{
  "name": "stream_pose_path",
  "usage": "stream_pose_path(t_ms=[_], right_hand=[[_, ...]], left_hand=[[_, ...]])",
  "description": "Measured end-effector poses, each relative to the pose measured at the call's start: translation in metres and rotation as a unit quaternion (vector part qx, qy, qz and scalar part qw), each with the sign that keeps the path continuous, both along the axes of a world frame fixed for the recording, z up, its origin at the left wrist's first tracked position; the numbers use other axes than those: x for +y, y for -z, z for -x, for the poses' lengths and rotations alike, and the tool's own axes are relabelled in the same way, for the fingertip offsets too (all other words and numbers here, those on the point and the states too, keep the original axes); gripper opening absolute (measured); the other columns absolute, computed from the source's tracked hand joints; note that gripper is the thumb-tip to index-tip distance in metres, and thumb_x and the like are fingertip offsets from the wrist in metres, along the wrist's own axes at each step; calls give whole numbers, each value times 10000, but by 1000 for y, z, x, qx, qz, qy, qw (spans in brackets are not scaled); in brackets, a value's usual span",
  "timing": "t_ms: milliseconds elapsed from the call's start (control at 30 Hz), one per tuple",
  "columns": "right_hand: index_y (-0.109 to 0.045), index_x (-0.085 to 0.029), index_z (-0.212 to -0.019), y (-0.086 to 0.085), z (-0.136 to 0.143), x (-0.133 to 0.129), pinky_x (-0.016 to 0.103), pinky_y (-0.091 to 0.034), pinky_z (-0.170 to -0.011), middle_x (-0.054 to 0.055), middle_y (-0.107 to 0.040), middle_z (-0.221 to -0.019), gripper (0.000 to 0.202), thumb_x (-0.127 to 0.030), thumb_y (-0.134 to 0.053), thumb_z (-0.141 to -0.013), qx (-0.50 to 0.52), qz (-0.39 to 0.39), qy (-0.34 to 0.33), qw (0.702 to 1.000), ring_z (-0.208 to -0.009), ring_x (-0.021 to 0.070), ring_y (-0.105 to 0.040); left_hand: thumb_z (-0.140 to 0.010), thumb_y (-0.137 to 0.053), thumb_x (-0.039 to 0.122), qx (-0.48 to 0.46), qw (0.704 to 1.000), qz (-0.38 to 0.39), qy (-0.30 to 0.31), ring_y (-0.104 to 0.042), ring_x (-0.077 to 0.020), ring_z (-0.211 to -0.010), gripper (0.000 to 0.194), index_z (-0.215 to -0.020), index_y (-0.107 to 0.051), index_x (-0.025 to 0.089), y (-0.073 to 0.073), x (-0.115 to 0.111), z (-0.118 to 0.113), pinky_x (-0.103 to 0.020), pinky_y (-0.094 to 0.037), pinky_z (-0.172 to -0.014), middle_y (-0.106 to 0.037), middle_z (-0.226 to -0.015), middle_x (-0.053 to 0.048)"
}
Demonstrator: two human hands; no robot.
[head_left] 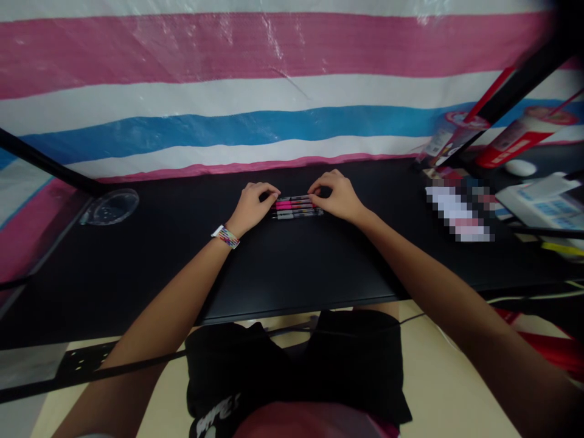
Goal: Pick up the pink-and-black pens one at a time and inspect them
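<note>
Several pens (297,207) lie side by side in a row on the black table (292,267), some with pink parts and some grey or clear. At the left ends of the pens is my left hand (255,204), thumb and index finger pinched on the farthest pen; a patterned band circles its wrist. My right hand (336,194) pinches the right end of that same far pen, its other fingers curled. The nearer pens rest between the two hands.
A clear plastic lid or dish (112,207) sits at the far left. At the right are a clear cup with a red straw (449,137), a red cup (520,137), a white mouse (521,168), papers and a box. Striped sheeting (274,48) hangs behind.
</note>
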State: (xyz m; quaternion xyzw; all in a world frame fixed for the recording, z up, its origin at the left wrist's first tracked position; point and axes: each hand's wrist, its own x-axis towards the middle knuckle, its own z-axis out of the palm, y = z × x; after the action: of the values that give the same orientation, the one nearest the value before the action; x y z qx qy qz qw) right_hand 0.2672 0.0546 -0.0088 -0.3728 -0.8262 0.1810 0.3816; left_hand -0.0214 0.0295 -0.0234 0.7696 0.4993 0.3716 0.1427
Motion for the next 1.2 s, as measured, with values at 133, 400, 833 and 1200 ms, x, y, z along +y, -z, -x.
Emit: stream_pose_path(t_ms=[133,400,833,1200], right_hand=[[-815,-265,-857,-8,13,-18,497,-463,-943,52,-697,-832,70,-266,-752,-886,-45,-44,-90,994,-925,298,-602],[-750,-231,-889,-9,18,-29,468,-454,-926,77,-683,-930,43,-245,-791,-889,-104,-55,-159,980,-977,305,-580],[-734,-255,-1033,-18,13,-28,478,-495,-944,98,-746,-1000,105,-279,-634,-1014,-82,-46,-143,985,-1015,322,-601],[-777,-262,-940,-10,2,-5,407,-523,-784,24,-705,-832,232,-493,-801,-947,203,182,-35,961,-767,210,-613]], left_hand=[[-1038,-670,306,-7,1000,-2,-2,-697,-295,-988,158,-1009,-826,302,2,1,0,-499,-509,-1045,-846,-1021,-45],[-1059,-623,327,-8,1000,-2,0,-687,-290,-961,203,-1011,-818,304,3,3,0,-486,-501,-1014,-837,-965,-37],[-1120,-628,479,-42,996,-52,53,-758,-273,-1054,274,-1104,-833,298,-26,-26,-17,-481,-525,-1073,-861,-1100,-39],[-972,-857,320,-170,984,-52,-4,-803,-257,-1050,101,-1066,-875,288,-20,-22,-19,-478,-639,-1040,-880,-1108,-52]])
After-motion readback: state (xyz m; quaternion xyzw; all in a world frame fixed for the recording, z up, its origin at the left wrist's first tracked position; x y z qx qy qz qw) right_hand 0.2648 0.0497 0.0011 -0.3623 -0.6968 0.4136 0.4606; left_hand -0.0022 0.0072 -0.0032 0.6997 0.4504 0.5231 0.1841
